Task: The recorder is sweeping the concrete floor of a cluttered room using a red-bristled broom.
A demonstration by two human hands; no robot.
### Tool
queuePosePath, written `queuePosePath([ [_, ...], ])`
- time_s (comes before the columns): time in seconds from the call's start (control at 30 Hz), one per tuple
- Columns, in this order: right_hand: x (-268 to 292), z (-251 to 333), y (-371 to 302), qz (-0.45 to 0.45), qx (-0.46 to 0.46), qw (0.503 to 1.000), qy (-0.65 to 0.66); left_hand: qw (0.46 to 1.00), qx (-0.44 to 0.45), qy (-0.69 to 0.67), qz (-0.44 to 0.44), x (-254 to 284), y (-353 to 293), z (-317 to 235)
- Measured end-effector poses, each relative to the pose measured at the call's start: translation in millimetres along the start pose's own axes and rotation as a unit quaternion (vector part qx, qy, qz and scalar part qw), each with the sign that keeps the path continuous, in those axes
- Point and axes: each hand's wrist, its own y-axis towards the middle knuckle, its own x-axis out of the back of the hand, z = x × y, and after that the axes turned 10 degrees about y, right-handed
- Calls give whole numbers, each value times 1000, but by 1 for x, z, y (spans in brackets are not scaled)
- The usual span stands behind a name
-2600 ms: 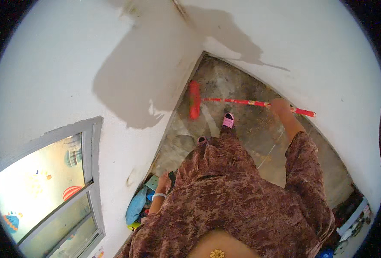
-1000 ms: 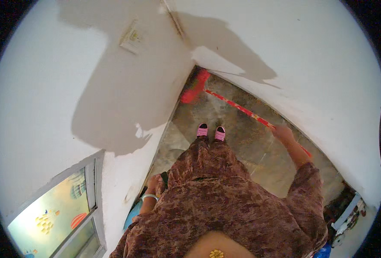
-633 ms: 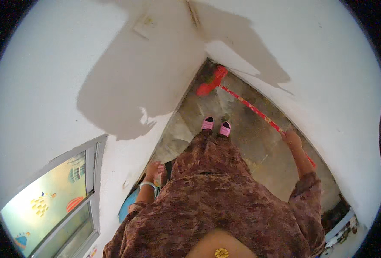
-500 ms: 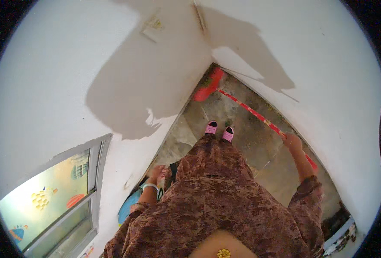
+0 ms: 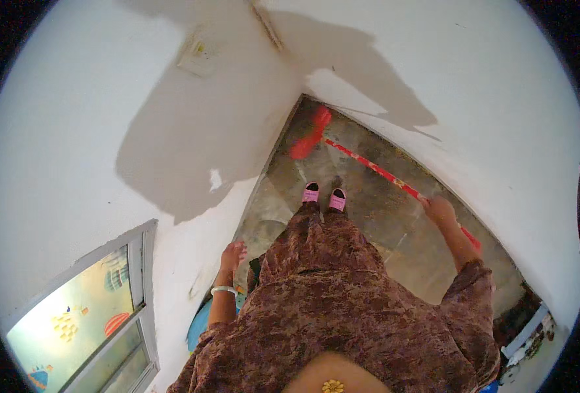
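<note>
My right hand (image 5: 440, 211) is wrapped around the red patterned handle of a broom (image 5: 382, 171). The handle slants across the floor from lower right to upper left, and its end shows beyond my wrist. At its far end the red broom head (image 5: 311, 136) rests on the floor near the corner, close to the left wall. My left hand (image 5: 233, 254), with a white bangle at the wrist, is held beside the left wall. It carries nothing, and its fingers are loosely bent and apart.
White walls (image 5: 500, 131) meet in the corner ahead of my pink slippers (image 5: 310, 194) on the stained grey floor (image 5: 368, 216). A framed window (image 5: 147, 275) is at left. Something blue (image 5: 200, 325) lies beneath my left forearm. Dark and white items (image 5: 522, 334) are at lower right.
The broom head has shifted a little away from the wall corner. My left hand has lifted slightly outward from my side. The whole view has swung a little.
</note>
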Motion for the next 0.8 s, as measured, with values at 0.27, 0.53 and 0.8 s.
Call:
queuePosePath([
  [0.27,-13,15,91,-6,2,1000,4,911,-235,340,-11,-43,-33,-110],
  [0.53,-116,-93,-20,60,-109,988,92,898,-283,337,-11,-72,-72,-167],
  [0.8,-99,-105,-107,-19,-82,986,143,871,-352,342,18,-107,-82,-191],
])
